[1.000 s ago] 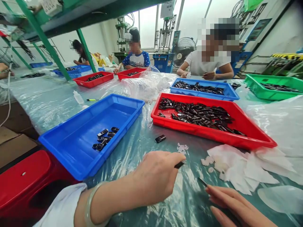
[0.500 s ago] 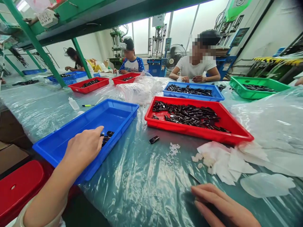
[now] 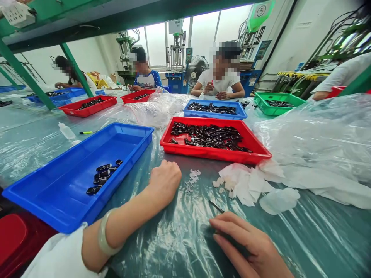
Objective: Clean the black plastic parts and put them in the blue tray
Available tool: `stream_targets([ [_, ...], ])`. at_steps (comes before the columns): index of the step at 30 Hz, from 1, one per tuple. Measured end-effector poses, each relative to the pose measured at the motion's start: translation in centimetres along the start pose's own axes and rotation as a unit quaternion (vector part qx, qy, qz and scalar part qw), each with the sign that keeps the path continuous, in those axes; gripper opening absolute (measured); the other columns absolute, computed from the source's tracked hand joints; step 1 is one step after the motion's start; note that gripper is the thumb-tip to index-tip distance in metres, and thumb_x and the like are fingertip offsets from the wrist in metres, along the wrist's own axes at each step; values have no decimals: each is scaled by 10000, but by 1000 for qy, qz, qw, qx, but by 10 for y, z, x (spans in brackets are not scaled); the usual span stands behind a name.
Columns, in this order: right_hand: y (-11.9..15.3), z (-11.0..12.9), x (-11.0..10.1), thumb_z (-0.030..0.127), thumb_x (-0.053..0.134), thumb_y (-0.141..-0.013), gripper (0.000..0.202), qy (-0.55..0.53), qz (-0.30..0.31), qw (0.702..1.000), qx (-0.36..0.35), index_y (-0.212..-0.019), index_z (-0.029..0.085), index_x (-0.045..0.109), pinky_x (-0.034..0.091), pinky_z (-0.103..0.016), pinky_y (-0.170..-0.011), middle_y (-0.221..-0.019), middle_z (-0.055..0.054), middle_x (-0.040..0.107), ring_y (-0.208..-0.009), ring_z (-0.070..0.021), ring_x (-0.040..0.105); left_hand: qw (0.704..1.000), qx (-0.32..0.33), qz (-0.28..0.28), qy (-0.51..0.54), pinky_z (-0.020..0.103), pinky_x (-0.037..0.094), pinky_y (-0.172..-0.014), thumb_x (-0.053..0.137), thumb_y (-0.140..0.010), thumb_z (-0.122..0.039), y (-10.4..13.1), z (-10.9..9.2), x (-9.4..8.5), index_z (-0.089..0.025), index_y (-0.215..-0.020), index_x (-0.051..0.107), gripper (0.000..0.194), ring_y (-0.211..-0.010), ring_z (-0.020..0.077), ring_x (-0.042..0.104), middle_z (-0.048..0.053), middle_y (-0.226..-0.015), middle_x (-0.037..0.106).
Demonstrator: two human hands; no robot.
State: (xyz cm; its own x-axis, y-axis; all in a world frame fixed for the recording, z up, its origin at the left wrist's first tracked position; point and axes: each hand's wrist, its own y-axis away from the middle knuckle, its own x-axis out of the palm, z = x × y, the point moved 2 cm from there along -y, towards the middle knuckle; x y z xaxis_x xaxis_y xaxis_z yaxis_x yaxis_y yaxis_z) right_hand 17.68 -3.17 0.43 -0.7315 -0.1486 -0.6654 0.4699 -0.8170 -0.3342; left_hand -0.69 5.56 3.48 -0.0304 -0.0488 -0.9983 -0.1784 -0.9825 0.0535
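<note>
My left hand [image 3: 165,182] is closed on the table just in front of the red tray [image 3: 213,155]. Its fingertips point away from me, and whatever they hold or touch is hidden. To its left, several small glossy black pieces [image 3: 101,177] lie in the blue tray [image 3: 55,170]. My right hand [image 3: 246,239], low on the right, is closed around a thin dark pointed tool [image 3: 216,206]. The tool's tip points toward a small heap of white scraps [image 3: 193,179]. Many more black pieces [image 3: 208,135] fill the red tray.
Crumpled white tissue [image 3: 246,183] and a translucent bottle [image 3: 279,200] lie at the right, beside plastic sheeting [image 3: 315,135]. Another blue tray [image 3: 214,114] and a green tray [image 3: 279,112] stand farther back. Several co-workers sit around the table. A green shelf beam [image 3: 95,23] runs overhead.
My left hand has moved right, out of the blue tray, to the spot where a single black piece lay; that piece is now hidden. The view has turned right. My right hand keeps its tool.
</note>
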Motion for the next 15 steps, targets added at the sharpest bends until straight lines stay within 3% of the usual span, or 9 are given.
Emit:
stream_targets([
  [5,-3,4,-1,94,477,-826,240,0,-27,999,-22,-983,220,607,508,-194,-645,-855,-25,602,-745,-111,607,998,-21,19,64,379,473,-788,484,-849,-142,-20,1,14,-103,-892,583,114,-952,195,554,60,-926,601],
  [9,-3,6,-14,88,472,-826,272,45,-78,995,-42,-1037,219,584,509,-193,-674,-902,-36,602,-795,-115,608,983,-30,17,181,491,417,-858,404,-822,-54,-21,8,15,-68,-888,599,206,-1065,299,517,160,-977,604],
  [12,-1,3,-36,155,508,-833,287,122,-168,978,-20,-1100,251,549,506,-226,-732,-970,-36,604,-846,-137,607,947,-10,47,317,423,440,-868,420,-801,-86,-17,7,13,-108,-929,610,230,-1044,287,556,147,-1008,628],
  [15,2,-6,-64,317,565,-805,344,186,-296,934,74,-1147,293,533,497,-332,-791,-1006,-30,606,-823,-182,608,881,15,114,460,278,505,-783,451,-813,-177,-8,-3,11,-157,-1002,586,233,-898,189,642,76,-985,667],
])
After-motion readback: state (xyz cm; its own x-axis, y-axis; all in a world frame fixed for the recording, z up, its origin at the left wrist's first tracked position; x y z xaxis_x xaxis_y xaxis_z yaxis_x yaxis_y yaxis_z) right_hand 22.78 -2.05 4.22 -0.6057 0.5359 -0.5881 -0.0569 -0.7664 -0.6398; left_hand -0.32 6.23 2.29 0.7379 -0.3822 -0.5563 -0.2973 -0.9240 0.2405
